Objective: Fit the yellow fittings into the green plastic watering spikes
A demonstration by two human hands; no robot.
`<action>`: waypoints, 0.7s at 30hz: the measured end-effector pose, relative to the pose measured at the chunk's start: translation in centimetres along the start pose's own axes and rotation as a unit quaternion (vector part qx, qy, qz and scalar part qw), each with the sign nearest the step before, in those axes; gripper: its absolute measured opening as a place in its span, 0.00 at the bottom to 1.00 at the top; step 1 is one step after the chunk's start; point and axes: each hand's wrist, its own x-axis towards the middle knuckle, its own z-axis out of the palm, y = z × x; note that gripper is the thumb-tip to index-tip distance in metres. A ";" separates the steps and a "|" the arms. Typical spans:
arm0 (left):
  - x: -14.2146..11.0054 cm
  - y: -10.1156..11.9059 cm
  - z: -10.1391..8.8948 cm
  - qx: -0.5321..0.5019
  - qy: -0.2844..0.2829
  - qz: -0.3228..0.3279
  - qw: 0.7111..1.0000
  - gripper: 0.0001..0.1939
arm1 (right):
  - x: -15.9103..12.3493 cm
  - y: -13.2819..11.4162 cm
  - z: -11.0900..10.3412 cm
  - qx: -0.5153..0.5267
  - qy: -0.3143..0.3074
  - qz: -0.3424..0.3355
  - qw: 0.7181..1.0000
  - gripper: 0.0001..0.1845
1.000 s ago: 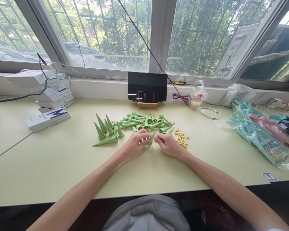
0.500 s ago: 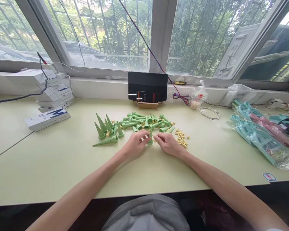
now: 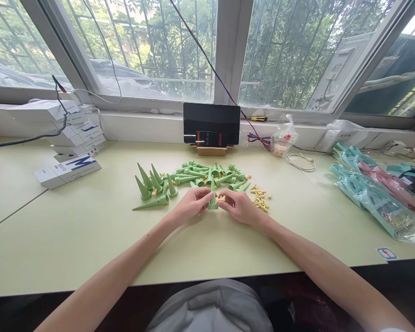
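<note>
My left hand [image 3: 192, 203] is closed on a green plastic watering spike [image 3: 213, 201], which stands upright with its wide collar down. On its right side my right hand [image 3: 241, 206] pinches a small yellow valve [image 3: 221, 198] close against the spike; whether it sits in the spike I cannot tell. Behind my hands lies a heap of green spikes [image 3: 193, 175]. Left of my left hand stand several spikes [image 3: 144, 178] with yellow pieces among them, and one spike [image 3: 152, 203] lies on its side. Loose yellow valves [image 3: 260, 201] are scattered by my right wrist.
A phone [image 3: 211, 139] leans on a dark tablet [image 3: 210, 117] at the back. White boxes [image 3: 69, 171] are stacked at the left. A wrapped cup [image 3: 281, 140] and a coiled white cable [image 3: 300, 163] sit back right, with bagged teal plastic items [image 3: 373, 193] at the far right.
The spike in my left hand has gone from tilted to upright and shifted slightly left. My right fingers have opened out a little, so the yellow valve shows more.
</note>
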 end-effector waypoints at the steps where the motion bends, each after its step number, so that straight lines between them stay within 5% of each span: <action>1: 0.0 0.0 0.0 -0.010 0.002 -0.004 1.000 0.20 | 0.0 0.0 0.0 -0.006 0.000 -0.005 1.000 0.15; 9: 0.3 -0.6 -0.1 -0.139 -0.026 -0.060 0.988 0.21 | 0.0 0.2 -0.2 -0.032 -0.010 -0.027 0.999 0.18; 21: 0.4 -0.8 -0.1 -0.184 -0.024 -0.075 0.980 0.21 | -0.1 0.0 -0.2 -0.047 -0.024 -0.050 0.997 0.20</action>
